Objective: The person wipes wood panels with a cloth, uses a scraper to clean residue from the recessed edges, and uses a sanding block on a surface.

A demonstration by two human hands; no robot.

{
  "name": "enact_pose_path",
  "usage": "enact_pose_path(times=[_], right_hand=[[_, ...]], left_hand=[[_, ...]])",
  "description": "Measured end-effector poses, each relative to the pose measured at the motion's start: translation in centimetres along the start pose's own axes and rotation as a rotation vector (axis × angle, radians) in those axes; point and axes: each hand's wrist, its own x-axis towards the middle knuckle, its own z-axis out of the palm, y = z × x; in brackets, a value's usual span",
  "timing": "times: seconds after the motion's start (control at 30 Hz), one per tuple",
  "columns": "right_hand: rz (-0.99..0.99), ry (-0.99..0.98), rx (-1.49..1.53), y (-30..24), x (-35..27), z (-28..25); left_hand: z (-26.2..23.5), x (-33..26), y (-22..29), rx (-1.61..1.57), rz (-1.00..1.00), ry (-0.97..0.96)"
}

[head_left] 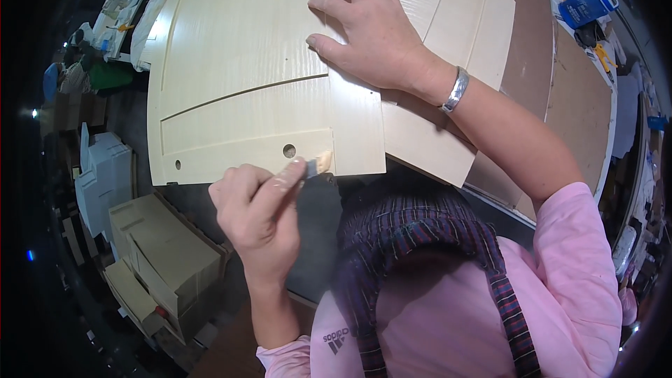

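A cream cabinet door panel (238, 49) with grooved edges and small round holes lies in front of me. My left hand (259, 210) is closed round a small putty knife (312, 169) near the panel's front edge, beside the larger hole. A dab of beige putty (324, 162) sits on the blade, close to the panel's corner joint; whether it touches the surface I cannot tell. Pale smears mark the left fingers. My right hand (374, 35) rests with fingers spread on the panel's upper middle, holding nothing.
Under the door, another cream panel (437, 150) sticks out on the right. Brown boards (574, 98) extend farther right, with a blue container (588, 5) and orange-handled tool (604, 59) at the far edge. Cardboard boxes (168, 238) and a white box (105, 168) stand low on the left.
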Motion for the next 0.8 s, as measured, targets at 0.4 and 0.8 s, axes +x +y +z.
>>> enact_pose_path(times=[0.4,0.8], right_hand=[[0.007,0.004,0.012,0.1,0.0,0.0],[0.011,-0.004,0.012,-0.1,0.0,0.0]], left_hand=[[0.3,-0.6,-0.6,-0.111,-0.109,-0.053],[0.7,0.1,-0.3,-0.264,-0.169,-0.040]])
